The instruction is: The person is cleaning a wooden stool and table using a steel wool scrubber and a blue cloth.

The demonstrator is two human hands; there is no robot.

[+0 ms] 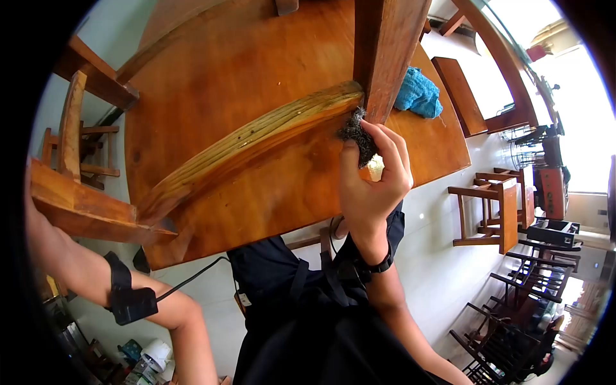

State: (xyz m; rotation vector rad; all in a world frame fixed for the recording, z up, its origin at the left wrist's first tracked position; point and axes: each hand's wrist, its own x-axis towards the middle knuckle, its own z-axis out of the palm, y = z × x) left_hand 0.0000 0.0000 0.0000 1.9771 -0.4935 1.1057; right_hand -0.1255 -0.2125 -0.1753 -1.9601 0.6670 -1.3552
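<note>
My right hand [378, 173] pinches a clump of dark steel wool [359, 136] between thumb and fingers. The wool touches the end of a curved wooden rail [250, 131], where it meets an upright wooden post [388, 58]. Grain and dark specks show along the rail's upper face. At the rail's other end is a second post [90, 202]. My left hand [48, 237] is near that post at the left edge of view; its fingers are hidden. A pale yellowish thing [375, 167] shows behind my right fingers, too covered to name.
The rail and posts stand over a broad brown wooden surface [295, 58]. A crumpled blue cloth [417, 94] lies on it beyond the right post. Wooden stools [507, 215] and dark chairs [529, 276] stand on the pale floor [423, 224] at right. A black cable runs from my left wrist strap.
</note>
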